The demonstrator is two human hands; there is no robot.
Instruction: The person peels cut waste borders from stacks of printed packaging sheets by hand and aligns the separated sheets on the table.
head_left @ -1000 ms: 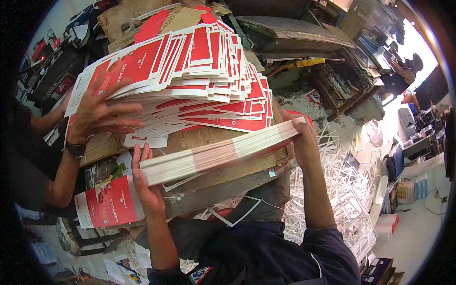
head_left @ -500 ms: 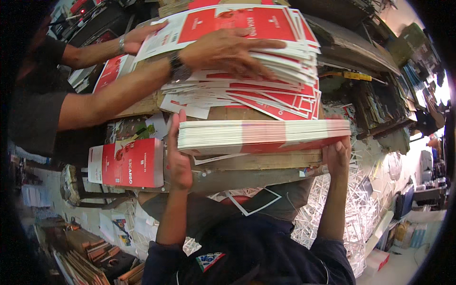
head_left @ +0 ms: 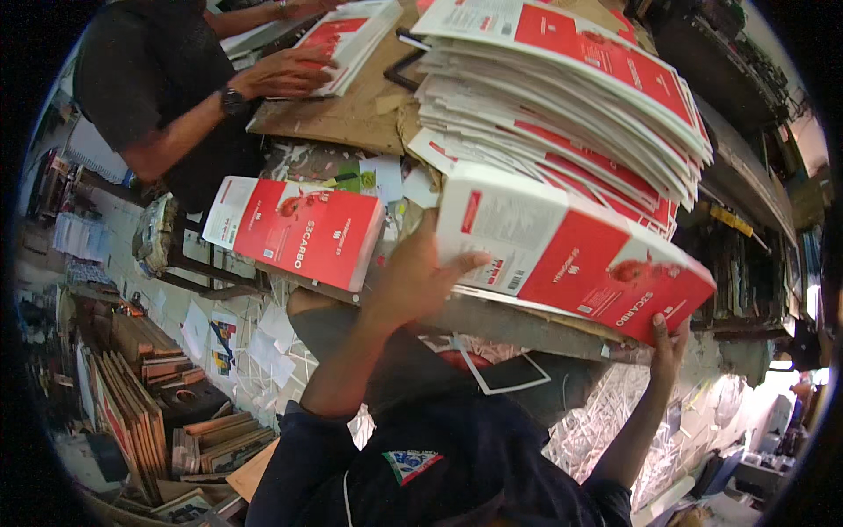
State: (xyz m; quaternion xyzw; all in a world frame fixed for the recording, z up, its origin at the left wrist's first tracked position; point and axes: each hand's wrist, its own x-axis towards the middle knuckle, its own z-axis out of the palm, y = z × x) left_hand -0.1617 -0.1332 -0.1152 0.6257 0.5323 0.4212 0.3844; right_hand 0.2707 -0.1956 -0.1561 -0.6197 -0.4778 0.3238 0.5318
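Note:
Between my two hands is a thick stack of red and white printed sheets (head_left: pixel 575 259), its printed face now turned up toward me and its right end slanting nearer. My left hand (head_left: pixel 417 277), slightly blurred, grips the left end with the thumb over the top face. At the lower right corner my right hand (head_left: pixel 669 347) is closed on the edge, thumb on the print. Just left of my left hand, a second stack of matching sheets (head_left: pixel 303 230) lies near the table edge. Behind the held stack rises a tall, uneven pile of the same sheets (head_left: pixel 562 123).
Across the table, a co-worker's hand (head_left: pixel 285 75) rests on another sheet stack (head_left: pixel 360 39). White paper offcuts (head_left: pixel 606 413) cover the floor at right, and a paper frame strip (head_left: pixel 492 382) lies on my lap. Wooden boards (head_left: pixel 123 413) stand at lower left.
The stack in my hands has tipped from edge-on to printed face up and slanted. The co-worker's hands have left the tall pile for a stack at far left. My view has shifted.

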